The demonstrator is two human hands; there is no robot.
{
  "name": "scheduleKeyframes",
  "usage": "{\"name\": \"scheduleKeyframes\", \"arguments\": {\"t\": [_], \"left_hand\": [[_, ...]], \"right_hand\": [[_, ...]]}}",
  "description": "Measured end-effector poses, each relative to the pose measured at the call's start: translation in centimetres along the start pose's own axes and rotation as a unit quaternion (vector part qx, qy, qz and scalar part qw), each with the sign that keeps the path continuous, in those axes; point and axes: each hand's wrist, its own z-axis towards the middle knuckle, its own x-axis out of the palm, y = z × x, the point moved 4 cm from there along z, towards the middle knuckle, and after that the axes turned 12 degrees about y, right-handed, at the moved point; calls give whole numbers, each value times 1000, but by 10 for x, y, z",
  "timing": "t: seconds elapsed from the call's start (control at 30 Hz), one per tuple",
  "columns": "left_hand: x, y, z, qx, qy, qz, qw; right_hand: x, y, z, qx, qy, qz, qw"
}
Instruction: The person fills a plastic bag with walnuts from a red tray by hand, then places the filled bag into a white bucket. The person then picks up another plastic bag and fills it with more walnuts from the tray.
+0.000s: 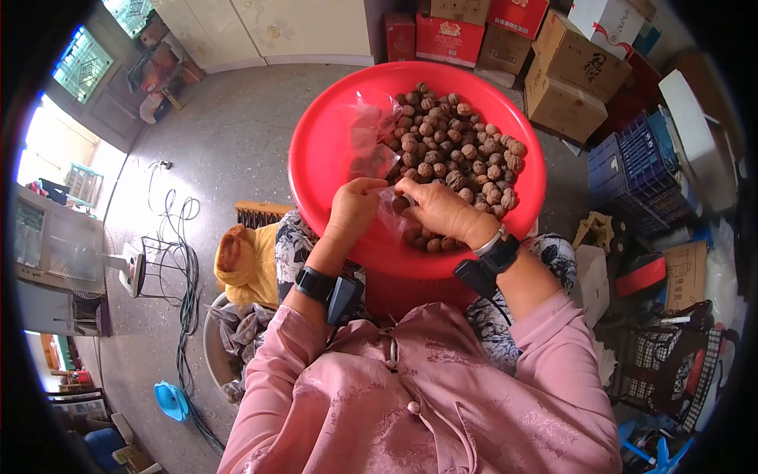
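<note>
A big red plastic basin [324,118] rests in front of my lap, with a heap of walnuts [454,150] over its middle and right side. At its near edge my left hand [355,207] pinches the rim of a small clear plastic bag [388,225]. My right hand [444,209] is closed at the bag's mouth, with a dark walnut [400,204] at its fingers. The bag partly covers the walnuts beneath it, so what is inside is hard to tell. More clear plastic bags [367,138] lie on the basin, left of the heap.
Cardboard boxes [564,107] and a blue crate [624,170] stand to the right. On the left floor are a grey tub [215,355] of small bags, a brush [260,212], a yellow cloth [257,265], tangled cables [189,300] and a fan [130,268].
</note>
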Motion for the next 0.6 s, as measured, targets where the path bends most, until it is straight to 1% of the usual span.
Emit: {"name": "scheduleKeyframes", "arguments": {"t": [0.07,0.1,0.17,0.2,0.27,0.3,0.37,0.4,0.47,0.5,0.53,0.6], "left_hand": [[1,0,0,-11,-4,0,1000],[-6,-4,2,-10,-3,-2,1000],[-5,-7,0,-6,-4,-8,1000],[-5,-8,0,-16,-2,1,1000],[-5,-6,1,-26,1,10,1000],[-5,-4,2,-14,-1,12,1000],[-8,-7,4,-4,-1,14,1000],[-8,-11,1,-9,-1,21,1000],[-7,-11,0,-14,1,26,1000],[-7,-9,1,-9,3,19,1000],[-6,-9,2,-4,6,11,1000],[-9,-10,4,0,9,13,1000]], "right_hand": [[-7,10,-6,-11,-11,45,999],[-9,10,0,-10,-11,49,999],[-8,3,1,-44,-53,58,996],[-6,-2,3,-43,-54,58,996],[-6,-9,2,-114,-79,94,986],[-12,-6,-1,-113,-79,94,986],[-28,1,-7,-63,-38,224,972],[-32,-5,-10,-21,-25,261,965],[-47,-12,-20,5,-65,235,970],[-56,-11,-28,18,-104,186,977],[-59,-19,-32,20,-104,185,977],[-65,-36,-39,71,-99,44,992]]}}
